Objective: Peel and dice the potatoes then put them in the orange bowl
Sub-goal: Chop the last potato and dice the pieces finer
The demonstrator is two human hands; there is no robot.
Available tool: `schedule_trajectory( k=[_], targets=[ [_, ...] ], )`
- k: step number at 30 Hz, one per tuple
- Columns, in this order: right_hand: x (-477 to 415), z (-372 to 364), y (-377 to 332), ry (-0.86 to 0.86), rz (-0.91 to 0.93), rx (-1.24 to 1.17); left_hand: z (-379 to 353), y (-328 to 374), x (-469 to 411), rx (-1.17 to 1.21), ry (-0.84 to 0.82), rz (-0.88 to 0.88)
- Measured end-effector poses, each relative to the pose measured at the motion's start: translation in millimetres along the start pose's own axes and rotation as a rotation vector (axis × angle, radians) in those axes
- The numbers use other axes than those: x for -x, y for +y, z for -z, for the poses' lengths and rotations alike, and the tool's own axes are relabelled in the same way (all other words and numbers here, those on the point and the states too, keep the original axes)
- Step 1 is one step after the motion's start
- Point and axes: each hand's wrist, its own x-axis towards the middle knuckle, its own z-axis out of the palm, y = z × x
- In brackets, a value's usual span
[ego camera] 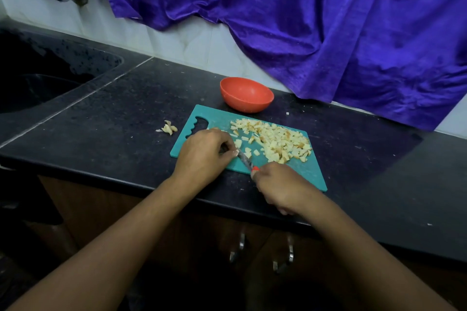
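head view | worn on head | faces forward-down, close over countertop | single view

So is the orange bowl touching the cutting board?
Cannot tell. In the head view the orange bowl sits just behind the cutting board, its base overlapping the far edge.
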Motion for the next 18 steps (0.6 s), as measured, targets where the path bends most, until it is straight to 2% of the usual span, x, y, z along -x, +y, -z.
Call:
schedule_trajectory(
  k=[2, 3, 7, 10, 14, 18],
  targets=[
    [-4.6, 7.9, 13.5, -0.07, -0.089, -0.343, 0.6, -2.1, -0.7, 0.069, -0.001, 0.016],
    [-5.4, 11.9, 19.4, -0.06, -0.105, -0.438, -0.5, -4.2, -1.5, 0.121, 0.004, 0.027],
    [-7.7, 18.6, 31.7, -0.012, -0.071, -0.541, -3.1, -12.3, -5.2, 0.311, 0.047, 0.088],
    [-5.5, 19.7, 32.4, 0.067, 0.031, -0.345, -3.7, -14.7, -6.8, 0.368, 0.104, 0.108],
    [7.7, 7.7, 19.0, 0.17, 0.277, 0.217, -2.6, -19.7, -7.9, 0.411, 0.191, 0.143],
    [14.6, -8.1, 5.2, 0.242, 0.375, 0.494, -1.2, -19.3, -7.6, 0.388, 0.192, 0.147]
  ],
)
